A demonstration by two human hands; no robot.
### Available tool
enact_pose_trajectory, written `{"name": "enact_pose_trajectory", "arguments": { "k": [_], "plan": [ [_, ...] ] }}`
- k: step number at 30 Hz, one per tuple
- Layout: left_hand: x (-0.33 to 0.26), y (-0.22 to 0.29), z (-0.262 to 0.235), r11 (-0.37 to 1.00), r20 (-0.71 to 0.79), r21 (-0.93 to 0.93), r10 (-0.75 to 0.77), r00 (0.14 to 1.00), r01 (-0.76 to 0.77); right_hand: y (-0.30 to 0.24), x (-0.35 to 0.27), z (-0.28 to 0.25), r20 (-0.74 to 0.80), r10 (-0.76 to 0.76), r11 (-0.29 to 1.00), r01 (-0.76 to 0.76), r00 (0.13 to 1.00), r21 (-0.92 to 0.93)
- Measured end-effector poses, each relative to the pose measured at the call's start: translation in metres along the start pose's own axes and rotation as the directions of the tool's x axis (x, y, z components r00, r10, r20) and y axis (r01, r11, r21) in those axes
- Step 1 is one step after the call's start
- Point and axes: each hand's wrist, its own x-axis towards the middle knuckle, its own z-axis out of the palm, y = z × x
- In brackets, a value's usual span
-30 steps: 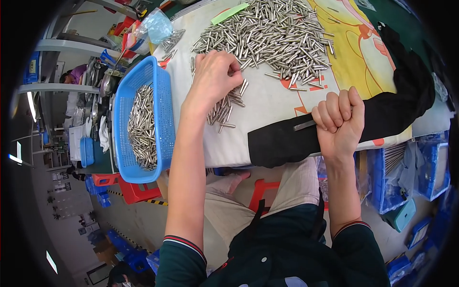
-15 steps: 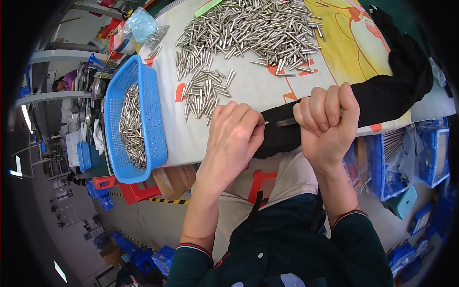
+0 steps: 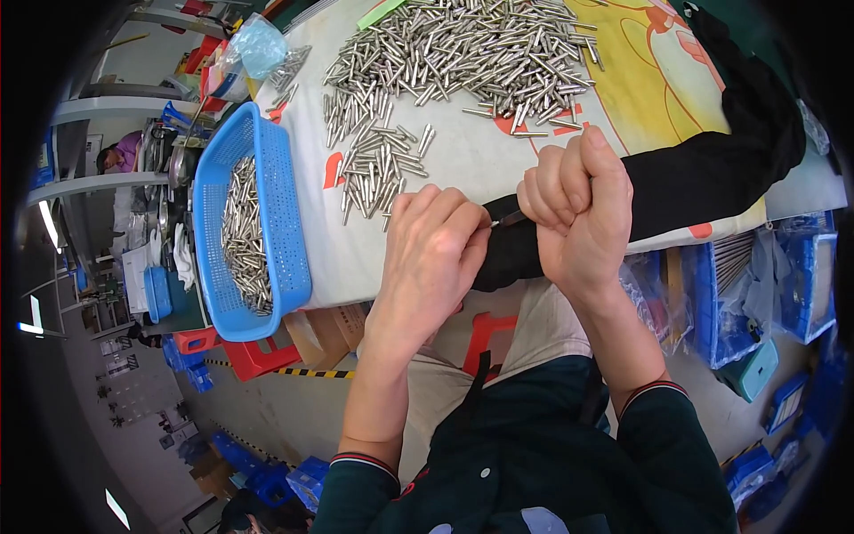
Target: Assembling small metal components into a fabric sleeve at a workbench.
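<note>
My left hand [image 3: 427, 258] is closed in a pinch on a small metal pin [image 3: 495, 224], whose tip shows past the thumb and forefinger. My right hand [image 3: 578, 209] is wrapped in a fist round a hand tool with a narrow metal blade [image 3: 511, 218]; its handle is hidden in the fist. Blade and pin tip meet or nearly meet; I cannot tell which. Both hands are over a black cloth [image 3: 685, 191] at the table's near edge. Beyond them, a large pile of metal pins [image 3: 463, 53] and a smaller heap [image 3: 382, 169] lie on the white, printed tablecloth [image 3: 338, 258].
A blue perforated basket [image 3: 292, 231] with metal pins in it stands at the table's left edge. Behind it are plastic bags [image 3: 262, 44]. Blue crates [image 3: 712, 311] stand at the right below the table, and a red stool [image 3: 487, 338] is beneath it.
My right hand has moved left and slightly away from me, bringing the blade to the pin tip. My left hand has stayed nearly still, keeping its pinch.
</note>
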Motion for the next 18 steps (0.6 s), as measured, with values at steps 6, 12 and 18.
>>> {"name": "enact_pose_trajectory", "arguments": {
  "k": [6, 12, 18],
  "plan": [
    [-0.001, -0.001, 0.000, 1.000, -0.010, -0.007, 0.004, 1.000, -0.004, 0.000, 0.000, 0.003, -0.008, 0.014, 1.000, -0.014, 1.000, -0.023],
    [-0.001, -0.002, 0.001, 1.000, -0.017, -0.018, 0.009, 1.000, -0.010, 0.000, 0.000, 0.005, -0.004, 0.002, 1.000, -0.002, 1.000, -0.030],
    [-0.001, -0.001, 0.003, 0.999, -0.030, -0.036, -0.002, 1.000, 0.001, 0.002, 0.001, 0.014, -0.011, 0.010, 0.982, -0.012, 1.000, -0.188]
  ]
}}
